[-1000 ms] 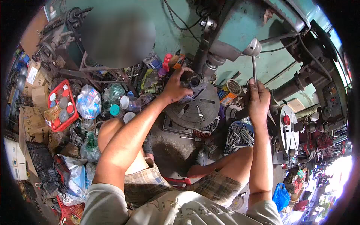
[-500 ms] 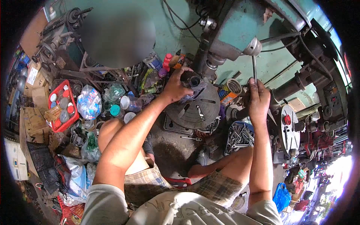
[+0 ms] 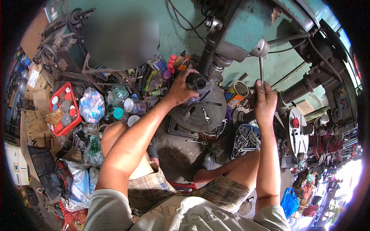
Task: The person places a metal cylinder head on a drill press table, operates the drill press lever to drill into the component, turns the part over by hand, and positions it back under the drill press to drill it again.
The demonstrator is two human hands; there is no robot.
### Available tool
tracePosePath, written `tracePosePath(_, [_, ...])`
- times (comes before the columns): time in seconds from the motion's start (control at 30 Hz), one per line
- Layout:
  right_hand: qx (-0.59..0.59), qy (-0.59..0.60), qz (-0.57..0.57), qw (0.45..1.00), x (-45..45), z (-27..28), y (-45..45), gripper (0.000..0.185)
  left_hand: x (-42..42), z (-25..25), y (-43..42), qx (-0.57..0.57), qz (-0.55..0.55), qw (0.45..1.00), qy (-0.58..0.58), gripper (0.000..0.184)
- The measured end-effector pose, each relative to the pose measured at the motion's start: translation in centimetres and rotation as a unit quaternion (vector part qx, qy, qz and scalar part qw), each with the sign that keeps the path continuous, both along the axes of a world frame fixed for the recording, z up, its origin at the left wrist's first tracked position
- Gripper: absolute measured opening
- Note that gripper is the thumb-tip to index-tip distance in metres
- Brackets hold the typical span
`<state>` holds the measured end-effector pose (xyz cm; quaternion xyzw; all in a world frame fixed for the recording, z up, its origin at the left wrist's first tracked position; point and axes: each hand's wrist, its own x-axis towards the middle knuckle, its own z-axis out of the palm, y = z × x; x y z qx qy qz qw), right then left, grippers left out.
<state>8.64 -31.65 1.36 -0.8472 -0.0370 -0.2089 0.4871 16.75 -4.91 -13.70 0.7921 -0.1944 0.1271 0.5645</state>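
Note:
My left hand [image 3: 182, 89] is closed round a dark, hollow cylindrical metal part [image 3: 197, 81] with an open round end. This part is at the left rear of the slotted round table [image 3: 214, 114] of a drill press; how it is seated is hidden by my fingers. Just behind it is the press's metal spindle [image 3: 220, 62], under the green drill head [image 3: 239, 34]. My right hand [image 3: 266, 102] grips the lower end of the steel feed lever [image 3: 261, 68], which hangs from a round hub [image 3: 260, 48] on the head.
A blue bin of drill bits or similar metal rods [image 3: 246, 139] stands below my right hand. Left of my knee are a red basket of lids [image 3: 66, 109] and plastic jars [image 3: 133, 106]. A tin can [image 3: 241, 88] stands behind the table. A white disc [image 3: 298, 129] is at right.

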Motion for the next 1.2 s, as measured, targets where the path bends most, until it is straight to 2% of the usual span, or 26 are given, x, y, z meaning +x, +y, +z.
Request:
tracePosePath(0.1, [-0.06,-0.044,-0.007,0.997,0.3,-0.3,-0.4,0.035,0.0,0.0,0.1,-0.005,-0.002,1.0,-0.012,0.076])
tracePosePath(0.2, [-0.015,-0.017,0.004,1.0,0.2,-0.4,-0.2,0.035,0.0,-0.2,-0.1,-0.01,-0.002,1.0,-0.024,0.075])
tracePosePath(0.43, [-0.023,-0.027,0.005,0.999,0.4,-0.6,-0.3,0.035,0.2,-0.4,0.0,-0.033,-0.018,0.999,-0.009,0.075])
tracePosePath(0.53, [0.01,-0.02,0.016,1.0,0.4,-0.6,-0.2,0.035,0.0,-0.2,-0.1,-0.028,-0.013,0.999,-0.011,0.075])
tracePosePath(0.6, [0.035,0.005,0.022,0.999,0.4,-0.7,-0.4,0.036,-0.2,-0.1,-0.1,-0.018,-0.004,1.0,0.023,0.076])
tracePosePath(0.7, [-0.023,-0.026,0.0,0.999,1.2,-1.6,-1.2,0.037,-0.2,0.0,0.0,-0.013,-0.002,1.0,0.013,0.076])
tracePosePath(1.2, [-0.015,-0.028,0.006,0.999,1.9,-2.5,-1.5,0.036,0.0,-0.2,0.1,0.0,0.001,0.999,-0.037,0.076])
